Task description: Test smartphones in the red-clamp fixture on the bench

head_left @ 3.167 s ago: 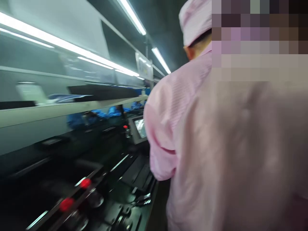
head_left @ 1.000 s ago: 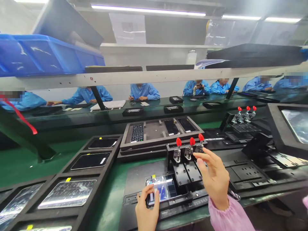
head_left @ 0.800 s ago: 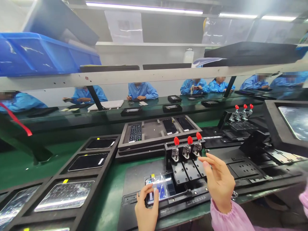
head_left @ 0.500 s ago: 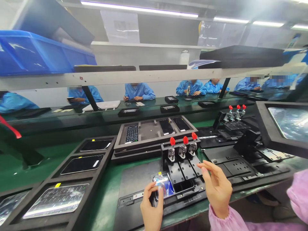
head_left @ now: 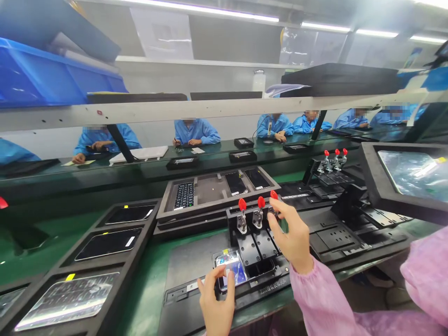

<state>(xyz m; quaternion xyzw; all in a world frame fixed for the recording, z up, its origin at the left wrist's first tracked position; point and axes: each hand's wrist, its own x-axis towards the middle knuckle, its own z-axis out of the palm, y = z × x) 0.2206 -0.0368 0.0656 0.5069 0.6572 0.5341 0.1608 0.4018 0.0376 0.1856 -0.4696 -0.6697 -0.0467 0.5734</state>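
My left hand (head_left: pixel 216 301) is at the near edge of a phone under clear plastic film (head_left: pixel 229 269), its fingers pressed on the film. The phone lies in a recess of a black fixture plate (head_left: pixel 196 284), and its right part shows dark. My right hand (head_left: pixel 290 238) is raised, fingers curled, just under the red-tipped handle of a toggle clamp (head_left: pixel 273 198). Two more red-handled toggle clamps (head_left: pixel 259 214) stand to its left, beside black clamp pads (head_left: pixel 249 249).
Black foam trays (head_left: pixel 105 245) of phone panels lie to my left. A tray (head_left: pixel 213 191) with a keyboard and phones stands behind the clamps. Another clamp fixture (head_left: pixel 331 179) and a tilted black-framed screen (head_left: pixel 402 179) are right. Blue-smocked co-workers (head_left: pixel 196 133) sit beyond a shelf.
The view has swung from a pink-clad co-worker's back to the bench, then drifted right. My right hand has risen to the clamp handle. The left hand stays at the film.
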